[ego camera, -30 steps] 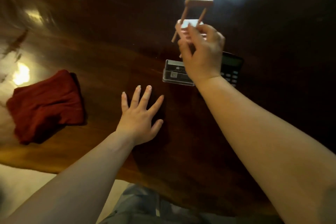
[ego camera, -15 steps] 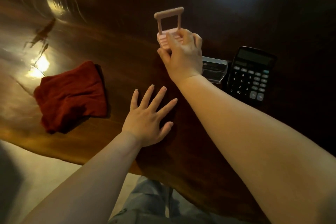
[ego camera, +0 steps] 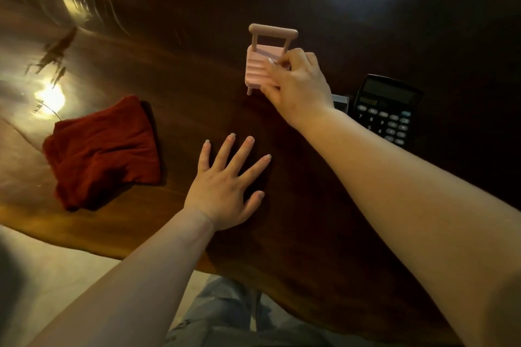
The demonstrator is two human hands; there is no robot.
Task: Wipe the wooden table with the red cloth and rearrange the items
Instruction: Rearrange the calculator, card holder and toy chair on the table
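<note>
1. The right hand [ego camera: 298, 84] grips a small pink chair-shaped stand [ego camera: 263, 65] by its ribbed seat, fingers curled over the right edge and thumb underneath.
2. One leg of the stand shows below the seat, close to the wooden table [ego camera: 296, 234]; I cannot tell whether it touches.
3. The left hand [ego camera: 225, 189] lies flat on the table nearer the person, palm down, fingers spread, holding nothing.
4. The red cloth [ego camera: 103, 152] lies crumpled on the table left of the left hand, apart from it and well away from the right hand.
5. A black calculator [ego camera: 386, 108] lies right of the right wrist, with the corner of a clear box [ego camera: 340, 101] showing between them.
</note>
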